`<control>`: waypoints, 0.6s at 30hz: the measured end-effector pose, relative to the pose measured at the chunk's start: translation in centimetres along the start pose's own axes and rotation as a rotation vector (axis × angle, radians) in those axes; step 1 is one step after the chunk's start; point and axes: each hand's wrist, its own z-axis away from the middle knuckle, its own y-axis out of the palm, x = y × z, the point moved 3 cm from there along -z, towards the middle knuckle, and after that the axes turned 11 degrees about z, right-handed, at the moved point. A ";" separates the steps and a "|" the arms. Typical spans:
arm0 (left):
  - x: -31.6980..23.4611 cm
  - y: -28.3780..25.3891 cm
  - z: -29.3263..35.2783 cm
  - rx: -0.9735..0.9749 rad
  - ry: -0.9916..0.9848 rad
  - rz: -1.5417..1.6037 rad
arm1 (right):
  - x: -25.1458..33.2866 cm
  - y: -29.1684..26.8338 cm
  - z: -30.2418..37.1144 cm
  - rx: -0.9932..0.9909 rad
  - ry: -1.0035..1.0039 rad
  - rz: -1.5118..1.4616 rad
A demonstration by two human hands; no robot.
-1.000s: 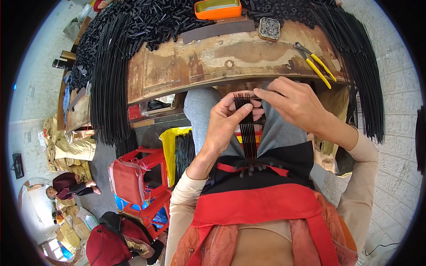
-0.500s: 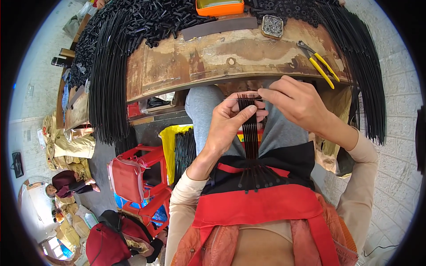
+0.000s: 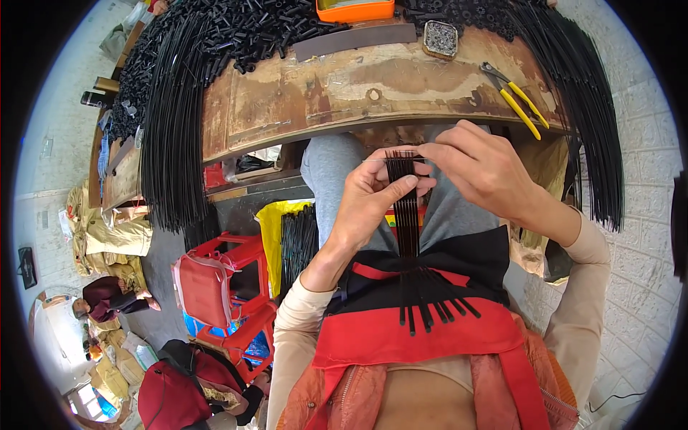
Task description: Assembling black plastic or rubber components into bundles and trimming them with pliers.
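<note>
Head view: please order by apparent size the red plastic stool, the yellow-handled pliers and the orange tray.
1. Red plastic stool, clearly largest.
2. Yellow-handled pliers and orange tray look similar; the tray is cut off, so unranked.

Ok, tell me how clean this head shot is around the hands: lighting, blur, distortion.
Head view: even daylight, no glare; the left hand and right hand are sharp on the bundle of black rods; fisheye bends the workbench edge into an arc, and the corners go black.
</note>
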 end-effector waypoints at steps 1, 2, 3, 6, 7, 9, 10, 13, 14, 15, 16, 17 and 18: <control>0.0 0.0 0.0 0.003 0.003 -0.001 | 0.0 0.2 0.0 -0.005 0.009 -0.026; 0.0 -0.1 0.1 0.001 0.002 -0.001 | 0.0 0.2 0.0 -0.009 0.018 -0.053; 0.0 -0.1 0.1 -0.001 0.000 0.000 | 0.1 0.2 0.0 -0.011 0.016 -0.051; 0.0 -0.2 0.3 0.003 0.002 0.003 | 0.1 0.1 0.0 0.011 0.036 -0.045; 0.0 -0.2 0.3 0.002 0.005 0.001 | 0.2 0.0 0.0 0.001 0.039 -0.028; 0.0 -0.4 0.3 0.005 0.009 0.012 | 0.2 -0.5 0.1 -0.012 0.041 -0.007; 0.0 -0.4 0.3 0.006 0.010 0.011 | 0.3 -0.7 0.4 -0.002 0.066 0.030; -0.1 -0.5 0.2 -0.007 0.002 0.023 | -0.3 -1.0 1.3 0.006 0.110 0.060; -0.1 -0.5 0.2 -0.003 0.003 0.015 | -0.5 -1.1 1.7 0.007 0.131 0.051; -0.1 -0.5 0.2 0.000 0.003 0.008 | -0.6 -1.2 1.9 0.008 0.130 0.050; -0.1 -0.5 0.2 -0.002 0.003 0.008 | -0.8 -1.2 2.1 0.027 0.117 0.047; -0.1 -0.3 0.2 0.007 0.002 0.008 | -0.8 -1.2 2.2 0.046 0.103 0.047; -0.2 -0.2 0.1 0.015 0.001 0.009 | -0.8 -1.3 2.0 0.046 0.104 0.047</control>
